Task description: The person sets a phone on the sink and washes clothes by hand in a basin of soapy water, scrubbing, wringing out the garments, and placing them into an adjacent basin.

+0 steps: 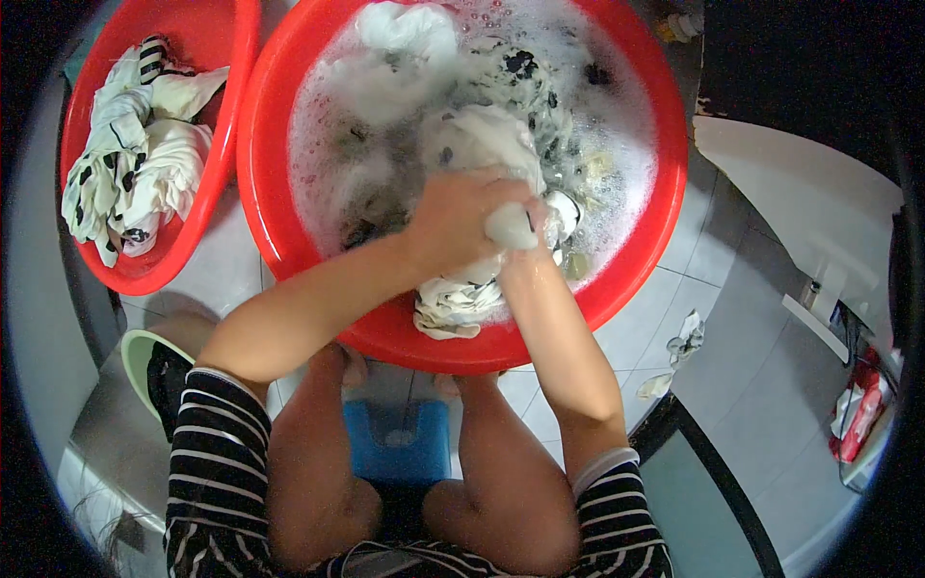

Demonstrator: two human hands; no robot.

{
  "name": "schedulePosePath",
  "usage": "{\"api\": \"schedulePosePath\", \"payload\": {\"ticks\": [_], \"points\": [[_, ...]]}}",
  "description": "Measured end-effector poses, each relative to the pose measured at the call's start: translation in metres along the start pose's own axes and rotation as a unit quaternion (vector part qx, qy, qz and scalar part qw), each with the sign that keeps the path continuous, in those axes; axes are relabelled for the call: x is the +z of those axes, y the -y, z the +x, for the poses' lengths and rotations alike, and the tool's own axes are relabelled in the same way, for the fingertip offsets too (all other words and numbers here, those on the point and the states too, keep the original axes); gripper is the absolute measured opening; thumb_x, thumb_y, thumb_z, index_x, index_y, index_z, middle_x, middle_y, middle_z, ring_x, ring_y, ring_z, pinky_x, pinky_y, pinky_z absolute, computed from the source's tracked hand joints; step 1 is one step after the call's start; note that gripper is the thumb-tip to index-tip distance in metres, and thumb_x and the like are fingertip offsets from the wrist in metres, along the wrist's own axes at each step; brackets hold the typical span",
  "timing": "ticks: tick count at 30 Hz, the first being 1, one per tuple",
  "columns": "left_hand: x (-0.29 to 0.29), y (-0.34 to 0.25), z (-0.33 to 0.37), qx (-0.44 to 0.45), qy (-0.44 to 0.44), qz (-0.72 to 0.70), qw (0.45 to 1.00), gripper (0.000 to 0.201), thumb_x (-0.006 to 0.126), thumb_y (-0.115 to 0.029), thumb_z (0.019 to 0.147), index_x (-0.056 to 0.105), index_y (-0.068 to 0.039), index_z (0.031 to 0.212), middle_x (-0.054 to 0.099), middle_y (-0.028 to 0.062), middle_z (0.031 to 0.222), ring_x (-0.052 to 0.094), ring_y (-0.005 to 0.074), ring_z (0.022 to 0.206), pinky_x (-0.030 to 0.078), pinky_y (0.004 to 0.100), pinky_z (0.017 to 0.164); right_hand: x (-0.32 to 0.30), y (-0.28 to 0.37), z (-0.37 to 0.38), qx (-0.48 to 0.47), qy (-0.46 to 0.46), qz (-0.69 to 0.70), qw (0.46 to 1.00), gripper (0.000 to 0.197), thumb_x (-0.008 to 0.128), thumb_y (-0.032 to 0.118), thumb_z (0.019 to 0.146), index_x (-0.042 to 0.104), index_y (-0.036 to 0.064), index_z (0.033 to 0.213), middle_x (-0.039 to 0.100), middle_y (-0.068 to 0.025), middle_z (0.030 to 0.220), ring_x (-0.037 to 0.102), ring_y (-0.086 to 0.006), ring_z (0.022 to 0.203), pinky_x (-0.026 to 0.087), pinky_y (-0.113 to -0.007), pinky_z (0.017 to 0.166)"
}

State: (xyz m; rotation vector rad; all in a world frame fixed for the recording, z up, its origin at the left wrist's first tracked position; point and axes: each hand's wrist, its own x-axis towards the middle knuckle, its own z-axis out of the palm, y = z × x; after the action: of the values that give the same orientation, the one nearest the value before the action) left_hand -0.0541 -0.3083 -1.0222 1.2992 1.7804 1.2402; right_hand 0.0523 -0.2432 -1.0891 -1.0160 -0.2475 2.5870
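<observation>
My two hands meet over a large red basin of soapy water. My left hand, blurred, is closed on a wet white garment that spreads into the water beyond it. My right hand is pressed against the left and closed on the same bunched cloth. A smooth whitish lump pokes out between them; whether it is soap or cloth, I cannot tell. White fabric with dark trim drapes at the basin's near rim. Black-patterned white clothes and a foamy white bundle lie farther off.
At the left, a smaller red tub holds wrung white and black-spotted clothes. A pale green basin with dark cloth stands below it. Between my legs is a blue plastic stool. Crumpled scraps lie on the tiled floor at right.
</observation>
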Motion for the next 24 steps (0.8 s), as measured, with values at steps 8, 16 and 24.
{"api": "schedulePosePath", "payload": {"ticks": [8, 16, 24], "points": [[-0.063, 0.027, 0.009, -0.100, -0.102, 0.066, 0.988, 0.037, 0.061, -0.012, 0.073, 0.061, -0.017, 0.109, 0.062, 0.0093, 0.100, 0.059, 0.0302, 0.096, 0.047, 0.0386, 0.085, 0.054, 0.049, -0.079, -0.321, -0.197, -0.581, 0.721, 0.028, 0.048, 0.013, 0.095, 0.051, -0.0034, 0.117, 0.061, -0.0122, 0.102, 0.056, -0.0151, 0.094, 0.043, -0.028, 0.085], [-0.070, 0.022, -0.007, 0.010, -0.006, 0.262, 0.965, 0.045, 0.059, -0.019, 0.079, 0.054, -0.016, 0.123, 0.053, 0.0143, 0.121, 0.053, 0.0339, 0.107, 0.045, 0.0412, 0.091, 0.054, 0.043, -0.080, -0.287, -0.094, -0.778, 0.551, 0.065, 0.065, 0.010, 0.080, 0.035, 0.0044, 0.137, 0.046, -0.0222, 0.129, 0.044, -0.0392, 0.118, 0.036, -0.043, 0.100], [-0.026, 0.077, 0.034, -0.228, 0.194, 0.268, 0.916, 0.073, 0.058, -0.055, 0.078, 0.035, -0.019, 0.139, 0.044, 0.0168, 0.134, 0.046, 0.0336, 0.120, 0.043, 0.0466, 0.092, 0.007, 0.014, 0.017, -0.307, -0.127, -0.850, 0.408, 0.045, 0.051, 0.027, 0.090, 0.044, 0.0100, 0.132, 0.049, -0.0213, 0.120, 0.047, -0.0405, 0.107, 0.040, -0.046, 0.092]]}}
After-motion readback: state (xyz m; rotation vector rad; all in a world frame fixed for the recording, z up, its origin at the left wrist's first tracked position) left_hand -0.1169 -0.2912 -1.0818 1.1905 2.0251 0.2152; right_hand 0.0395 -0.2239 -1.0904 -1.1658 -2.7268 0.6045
